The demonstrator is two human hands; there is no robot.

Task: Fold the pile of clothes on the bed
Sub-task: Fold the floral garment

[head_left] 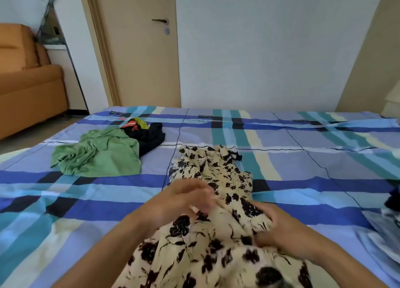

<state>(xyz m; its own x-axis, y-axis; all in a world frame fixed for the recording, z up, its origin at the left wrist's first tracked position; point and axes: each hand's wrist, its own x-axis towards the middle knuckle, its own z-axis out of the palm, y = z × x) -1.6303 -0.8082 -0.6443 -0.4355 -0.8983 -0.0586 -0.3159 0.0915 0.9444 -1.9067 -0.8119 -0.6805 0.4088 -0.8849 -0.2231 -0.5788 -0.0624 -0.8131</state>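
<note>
A cream garment with black flower print lies bunched on the bed in front of me, reaching from mid-bed down to the lower edge of the view. My left hand is blurred over its middle, fingers bent onto the cloth. My right hand grips a gathered fold of the same garment at its right side. A crumpled green garment lies at the left, with a dark garment holding orange and yellow pieces behind it.
The bed carries a blue, teal and cream plaid sheet. Grey-white and dark clothes lie at the right edge. An orange sofa stands at the far left, a closed door behind the bed.
</note>
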